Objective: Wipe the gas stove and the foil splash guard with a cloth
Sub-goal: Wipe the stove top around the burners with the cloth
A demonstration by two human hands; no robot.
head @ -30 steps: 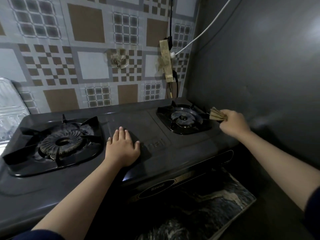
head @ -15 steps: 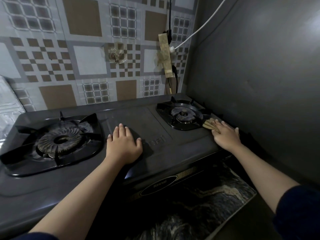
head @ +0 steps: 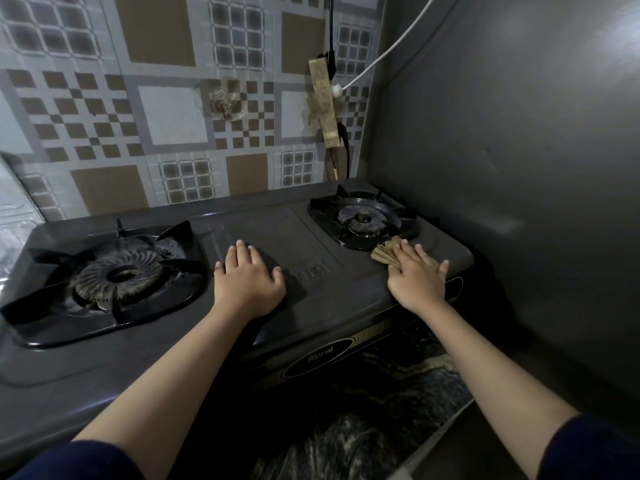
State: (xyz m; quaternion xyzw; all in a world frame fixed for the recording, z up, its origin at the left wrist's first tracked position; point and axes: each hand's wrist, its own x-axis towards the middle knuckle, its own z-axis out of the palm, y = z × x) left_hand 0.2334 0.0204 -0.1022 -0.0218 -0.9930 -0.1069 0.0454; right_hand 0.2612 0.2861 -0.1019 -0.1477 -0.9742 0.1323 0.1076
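Right hand (head: 417, 277) slid the cloth (head: 385, 252) toward the stove (head: 346, 289) front edge, fingers flat; left hand (head: 247, 280) flat.

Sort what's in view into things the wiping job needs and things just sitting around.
Job:
gas stove
cloth, pressed flat under the right hand
foil splash guard, far left
left hand, flat on the stove top

Just there:
power strip on the tiled wall
white cable
patterned mat

Home kitchen: gas stove (head: 311, 271), tiled wall (head: 173, 116)
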